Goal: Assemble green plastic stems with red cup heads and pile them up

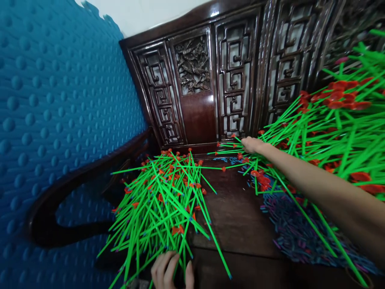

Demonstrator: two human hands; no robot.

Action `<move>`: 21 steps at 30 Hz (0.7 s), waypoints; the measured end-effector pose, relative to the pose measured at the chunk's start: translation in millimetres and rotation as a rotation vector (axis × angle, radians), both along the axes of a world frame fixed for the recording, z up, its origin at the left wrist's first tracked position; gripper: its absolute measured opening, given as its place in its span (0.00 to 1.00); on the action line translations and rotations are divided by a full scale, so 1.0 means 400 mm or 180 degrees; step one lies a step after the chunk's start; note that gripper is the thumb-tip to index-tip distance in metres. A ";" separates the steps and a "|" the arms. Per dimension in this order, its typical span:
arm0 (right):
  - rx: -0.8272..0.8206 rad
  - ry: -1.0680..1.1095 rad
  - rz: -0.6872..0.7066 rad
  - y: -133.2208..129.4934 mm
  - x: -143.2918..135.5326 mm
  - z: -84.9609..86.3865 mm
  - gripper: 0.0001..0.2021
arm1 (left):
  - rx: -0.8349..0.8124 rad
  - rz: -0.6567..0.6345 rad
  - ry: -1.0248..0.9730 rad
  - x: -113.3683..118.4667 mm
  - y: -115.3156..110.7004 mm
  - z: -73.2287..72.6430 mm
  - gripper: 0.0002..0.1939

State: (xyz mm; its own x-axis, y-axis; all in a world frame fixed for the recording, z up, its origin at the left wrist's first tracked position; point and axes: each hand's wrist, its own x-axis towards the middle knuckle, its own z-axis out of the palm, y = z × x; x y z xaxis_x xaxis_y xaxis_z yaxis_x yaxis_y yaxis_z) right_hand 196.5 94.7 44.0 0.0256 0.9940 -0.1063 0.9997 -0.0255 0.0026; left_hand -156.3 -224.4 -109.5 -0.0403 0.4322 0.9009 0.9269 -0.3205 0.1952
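Note:
A loose heap of thin green plastic sticks (pixel 156 204) with red cup-shaped ends lies to the left on a dark wooden bench (pixel 234 212); many have small blue tips. My left hand (pixel 170 269) is at the heap's near edge, its fingers curved and the thumb apart, with nothing visibly gripped. Stretched across to the back, my right hand (pixel 252 144) is closed around some green sticks near the backrest. Their red ends point left out of it; the fingertips are hidden. A larger pile of green sticks (pixel 337 136) rises behind my right forearm.
Small blue and purple tube-like pieces (pixel 303 233) are heaped under my right forearm, with a few blue ones (pixel 225 160) near the backrest. A carved wooden backrest (pixel 200 116) stands behind. Left are a curved armrest (pixel 42 224) and a blue studded foam mat (pixel 60 92).

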 end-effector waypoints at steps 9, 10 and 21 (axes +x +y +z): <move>0.1394 0.0604 0.0360 -0.065 0.025 0.175 0.11 | 0.0138 -0.0178 -0.0192 0.030 -0.004 0.030 0.12; 0.1551 0.0659 0.0419 -0.074 0.021 0.200 0.12 | 0.0110 -0.0204 -0.0154 0.029 -0.006 0.032 0.12; 0.2424 -0.0492 0.1097 -0.248 0.011 0.358 0.14 | -0.0075 -0.0442 -0.0015 -0.004 -0.014 0.042 0.16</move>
State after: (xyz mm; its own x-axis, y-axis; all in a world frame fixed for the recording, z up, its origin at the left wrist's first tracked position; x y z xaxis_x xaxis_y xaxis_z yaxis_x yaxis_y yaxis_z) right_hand 200.8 -4.4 187.3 -0.3326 0.7478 0.5746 0.9417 0.2304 0.2453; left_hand -157.9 -229.9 -92.7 0.0171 0.4549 0.8904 0.8730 -0.4410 0.2085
